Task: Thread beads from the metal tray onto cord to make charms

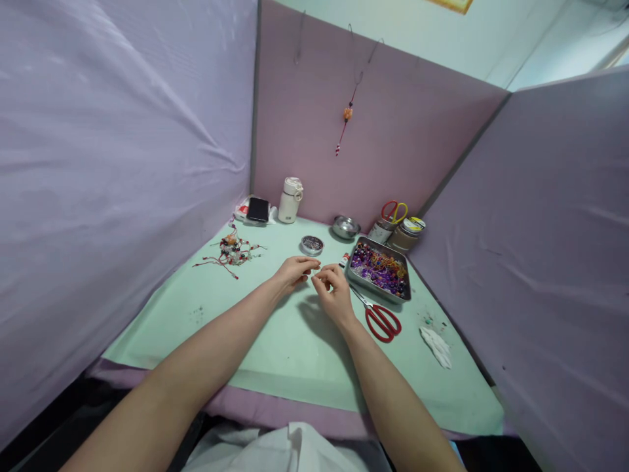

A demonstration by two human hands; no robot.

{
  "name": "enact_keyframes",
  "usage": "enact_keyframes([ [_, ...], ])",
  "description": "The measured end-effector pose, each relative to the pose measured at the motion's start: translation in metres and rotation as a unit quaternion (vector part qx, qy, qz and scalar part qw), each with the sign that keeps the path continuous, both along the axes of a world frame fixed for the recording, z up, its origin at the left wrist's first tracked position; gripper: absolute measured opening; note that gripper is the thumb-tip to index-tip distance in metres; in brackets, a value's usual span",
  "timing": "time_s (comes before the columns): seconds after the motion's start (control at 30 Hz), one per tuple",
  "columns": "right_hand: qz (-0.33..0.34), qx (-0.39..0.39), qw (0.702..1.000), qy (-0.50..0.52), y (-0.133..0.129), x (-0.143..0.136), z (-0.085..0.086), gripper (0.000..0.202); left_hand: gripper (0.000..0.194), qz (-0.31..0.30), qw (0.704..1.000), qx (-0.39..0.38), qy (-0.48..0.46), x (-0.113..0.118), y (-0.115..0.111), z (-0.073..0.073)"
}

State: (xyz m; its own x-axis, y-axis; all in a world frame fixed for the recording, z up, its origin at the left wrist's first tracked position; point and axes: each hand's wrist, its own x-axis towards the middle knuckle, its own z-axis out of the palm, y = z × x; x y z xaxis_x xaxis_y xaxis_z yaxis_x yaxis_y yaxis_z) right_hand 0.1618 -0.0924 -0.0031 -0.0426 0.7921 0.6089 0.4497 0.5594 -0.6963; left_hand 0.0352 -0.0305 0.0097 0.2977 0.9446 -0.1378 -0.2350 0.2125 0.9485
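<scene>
My left hand (pixel 296 271) and my right hand (pixel 333 293) meet above the middle of the table, fingertips close together. Both are closed in a pinch. Something small and thin shows faintly between them, too fine to name. Just beyond my fingers stands a small round dish (pixel 312 245) of tiny beads. To the right of my right hand is a metal tray (pixel 379 296) heaped with purple, orange and clear beads and cords. Red-handled scissors (pixel 383 323) lie beside that hand, blades pointing toward the tray.
Finished-looking beaded cords (pixel 234 250) lie in a pile at the left. Along the back stand a phone (pixel 258 210), a white bottle (pixel 290 200), a metal bowl (pixel 346 227) and jars (pixel 407 234). A crumpled white cloth (pixel 436 347) lies right. A beaded string (pixel 348 114) hangs from a hook.
</scene>
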Motion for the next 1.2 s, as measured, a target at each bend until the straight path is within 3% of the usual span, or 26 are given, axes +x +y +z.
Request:
enact_keyframes([
  [0.1,-0.044,-0.049,0.997,0.033,0.005,0.003,-0.002,0.017,0.028,0.027,0.998,0.037,0.031,0.002,0.000,-0.001],
  [0.27,-0.081,-0.067,0.994,0.036,0.010,0.006,-0.004,0.019,0.024,0.047,0.993,0.084,0.063,0.005,-0.003,0.001],
  [0.6,-0.090,-0.087,0.992,0.035,0.012,0.006,-0.004,0.021,0.020,0.065,0.985,0.130,0.088,0.007,-0.005,0.003],
  [1.2,-0.075,-0.197,0.960,0.182,0.016,0.012,-0.003,0.035,0.019,0.025,0.969,0.214,0.122,0.010,-0.004,-0.006],
])
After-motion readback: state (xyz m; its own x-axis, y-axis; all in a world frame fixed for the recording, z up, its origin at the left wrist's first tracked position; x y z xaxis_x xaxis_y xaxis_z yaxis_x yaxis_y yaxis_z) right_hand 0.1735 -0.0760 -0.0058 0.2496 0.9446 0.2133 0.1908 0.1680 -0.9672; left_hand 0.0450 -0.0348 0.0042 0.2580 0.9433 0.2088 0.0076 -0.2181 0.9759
